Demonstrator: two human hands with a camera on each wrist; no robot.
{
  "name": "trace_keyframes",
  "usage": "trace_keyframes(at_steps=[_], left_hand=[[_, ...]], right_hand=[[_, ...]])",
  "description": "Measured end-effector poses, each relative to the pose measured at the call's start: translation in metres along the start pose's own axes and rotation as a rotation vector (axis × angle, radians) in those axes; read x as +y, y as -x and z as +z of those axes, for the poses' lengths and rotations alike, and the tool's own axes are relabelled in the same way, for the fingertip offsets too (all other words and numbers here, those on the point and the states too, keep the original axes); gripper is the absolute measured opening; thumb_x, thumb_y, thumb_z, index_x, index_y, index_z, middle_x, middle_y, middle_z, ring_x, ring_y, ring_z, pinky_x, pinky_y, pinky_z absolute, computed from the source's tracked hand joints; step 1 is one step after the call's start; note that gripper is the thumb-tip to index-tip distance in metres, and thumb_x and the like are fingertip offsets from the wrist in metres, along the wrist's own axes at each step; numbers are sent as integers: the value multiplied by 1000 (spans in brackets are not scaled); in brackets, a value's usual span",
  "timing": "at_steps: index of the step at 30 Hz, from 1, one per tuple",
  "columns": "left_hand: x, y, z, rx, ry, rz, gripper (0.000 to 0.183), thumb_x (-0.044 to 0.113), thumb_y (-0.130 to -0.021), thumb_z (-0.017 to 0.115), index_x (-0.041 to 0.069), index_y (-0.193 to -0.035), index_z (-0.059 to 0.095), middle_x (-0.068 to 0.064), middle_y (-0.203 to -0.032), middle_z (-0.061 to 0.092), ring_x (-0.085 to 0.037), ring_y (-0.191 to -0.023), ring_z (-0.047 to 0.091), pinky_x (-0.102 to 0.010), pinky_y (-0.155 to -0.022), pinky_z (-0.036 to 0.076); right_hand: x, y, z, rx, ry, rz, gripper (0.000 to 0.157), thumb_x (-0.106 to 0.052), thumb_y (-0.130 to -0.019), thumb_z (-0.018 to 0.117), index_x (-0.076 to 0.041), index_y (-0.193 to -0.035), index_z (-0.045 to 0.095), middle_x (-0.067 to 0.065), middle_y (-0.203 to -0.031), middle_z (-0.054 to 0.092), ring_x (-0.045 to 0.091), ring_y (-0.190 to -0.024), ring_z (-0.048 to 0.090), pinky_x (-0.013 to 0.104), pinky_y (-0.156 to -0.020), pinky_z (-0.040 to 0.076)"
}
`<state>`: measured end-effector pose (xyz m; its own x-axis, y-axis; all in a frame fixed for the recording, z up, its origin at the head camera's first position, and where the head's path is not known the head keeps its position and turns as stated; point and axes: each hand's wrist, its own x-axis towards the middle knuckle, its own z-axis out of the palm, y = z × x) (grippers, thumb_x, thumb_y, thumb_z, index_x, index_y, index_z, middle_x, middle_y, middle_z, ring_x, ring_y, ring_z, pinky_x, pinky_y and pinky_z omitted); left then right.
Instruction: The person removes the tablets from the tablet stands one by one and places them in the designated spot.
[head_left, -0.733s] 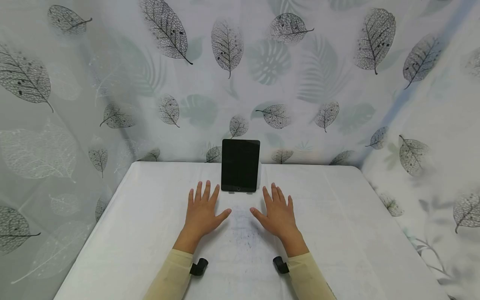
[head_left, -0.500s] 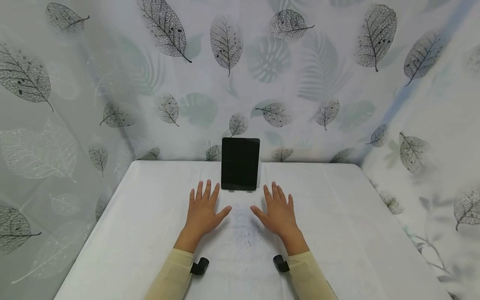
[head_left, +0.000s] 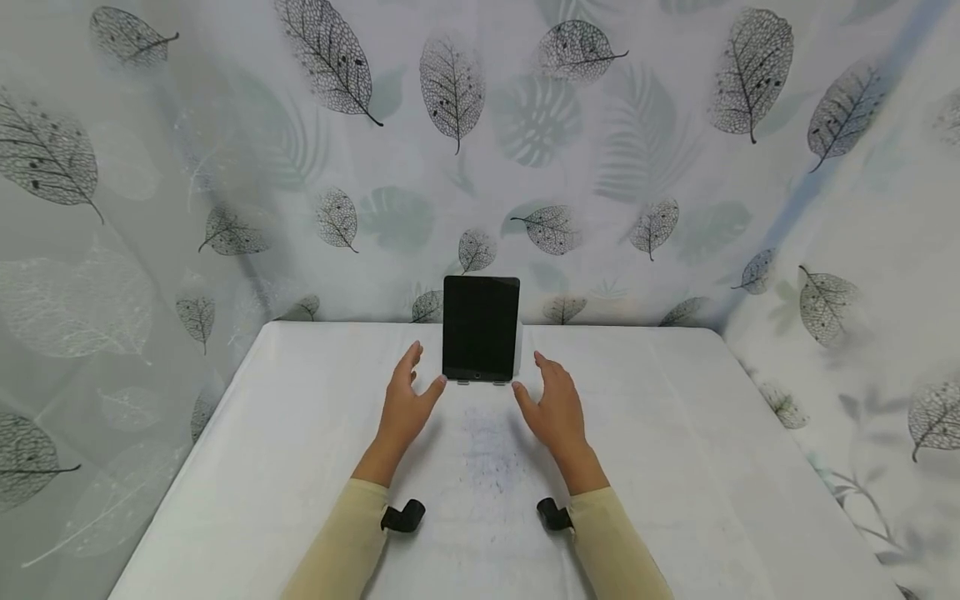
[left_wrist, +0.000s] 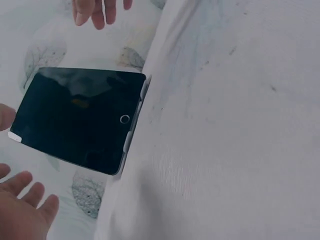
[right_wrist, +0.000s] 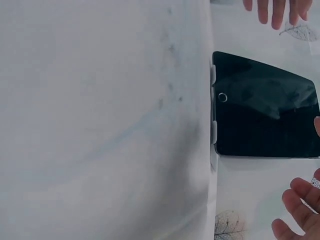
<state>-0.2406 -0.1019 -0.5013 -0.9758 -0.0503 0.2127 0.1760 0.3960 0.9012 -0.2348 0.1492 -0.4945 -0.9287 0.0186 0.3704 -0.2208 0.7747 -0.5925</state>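
A black tablet (head_left: 480, 327) with a dark screen and a round home button stands upright on a small stand at the back of the table. To its front left, my left hand (head_left: 405, 407) hovers, turned thumb up with relaxed fingers. My right hand (head_left: 557, 408) mirrors it on the front right, palm facing inward. Both hands hold nothing, and in the head view the thumb tips come close to the tablet's lower corners. In the left wrist view the left fingers (left_wrist: 34, 195) lie beside the tablet; in the right wrist view the right fingers (right_wrist: 297, 200) do likewise.
A white cloth (head_left: 480, 533) with faint bluish marks covers the table. Leaf-patterned curtains (head_left: 480, 183) enclose the back and both sides. A black wrist mount (head_left: 403, 516) sits on the left sleeve, and another mount (head_left: 553, 514) on the right.
Both hands have turned from palms down with spread fingers to thumbs up, palms facing each other. They have also moved slightly forward. The tablet has stayed in place.
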Motion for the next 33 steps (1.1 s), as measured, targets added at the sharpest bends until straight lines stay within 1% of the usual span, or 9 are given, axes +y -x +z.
trace_keyframes(at_steps=[3, 7, 11, 16, 20, 24, 27, 31, 33], left_hand=[[-3, -11, 5, 36, 126, 5, 69, 24, -99, 68, 11, -158, 36, -7, -160, 42, -25, -150, 38, -45, -122, 37], [-6, -25, 12, 77, 243, -14, 63, 21, -98, 69, 8, -155, 42, -8, -156, 47, -25, -145, 44, -43, -119, 41], [-12, -36, 18, 106, 323, -55, 64, 18, -98, 68, 8, -155, 41, -10, -156, 47, -25, -145, 43, -43, -120, 40], [-21, -45, 26, 116, 383, -96, 64, 14, -99, 67, 7, -156, 40, -12, -158, 46, -26, -148, 40, -44, -122, 36], [-25, -47, 35, 111, 407, -129, 61, 16, -99, 66, 7, -154, 43, -11, -156, 48, -27, -146, 41, -44, -120, 39], [-28, -46, 43, 96, 406, -157, 61, 17, -98, 66, 7, -154, 44, -10, -155, 49, -27, -144, 44, -45, -116, 44], [-32, -44, 48, 81, 404, -168, 60, 17, -99, 66, 7, -154, 44, -9, -155, 49, -27, -143, 47, -46, -113, 47], [-37, -41, 54, 69, 384, -142, 57, 16, -99, 67, 9, -152, 47, -10, -153, 49, -28, -139, 50, -46, -112, 48], [-38, -39, 56, 81, 347, -111, 55, 14, -98, 68, 11, -150, 50, -11, -150, 50, -30, -137, 52, -46, -112, 47]], right_hand=[[-1, -11, 4, 45, -120, 36, 59, -28, -96, 70, -7, -148, 52, 15, -132, 64, 34, -126, 59, 53, -108, 48], [0, -26, 15, 89, -261, 86, 55, -22, -95, 72, -6, -144, 55, 14, -126, 66, 31, -120, 63, 50, -104, 52], [2, -37, 26, 99, -381, 149, 51, -18, -95, 72, -5, -142, 58, 14, -123, 67, 30, -117, 64, 47, -102, 54], [6, -44, 36, 108, -487, 200, 48, -13, -94, 71, -2, -139, 60, 17, -120, 68, 32, -114, 65, 49, -101, 54], [13, -46, 43, 97, -533, 233, 48, -14, -94, 71, -2, -140, 59, 16, -120, 68, 30, -113, 65, 46, -99, 56], [19, -46, 52, 73, -543, 261, 48, -15, -95, 71, -2, -140, 59, 15, -121, 67, 28, -113, 65, 40, -98, 57], [20, -44, 57, 67, -556, 267, 48, -14, -94, 71, -2, -140, 60, 16, -122, 67, 29, -113, 65, 42, -98, 57], [21, -42, 63, 64, -581, 294, 46, -13, -94, 72, -3, -137, 62, 17, -123, 68, 30, -113, 66, 44, -101, 55], [23, -42, 66, 72, -582, 305, 43, -12, -93, 73, -3, -134, 64, 17, -123, 68, 29, -112, 66, 41, -100, 56]])
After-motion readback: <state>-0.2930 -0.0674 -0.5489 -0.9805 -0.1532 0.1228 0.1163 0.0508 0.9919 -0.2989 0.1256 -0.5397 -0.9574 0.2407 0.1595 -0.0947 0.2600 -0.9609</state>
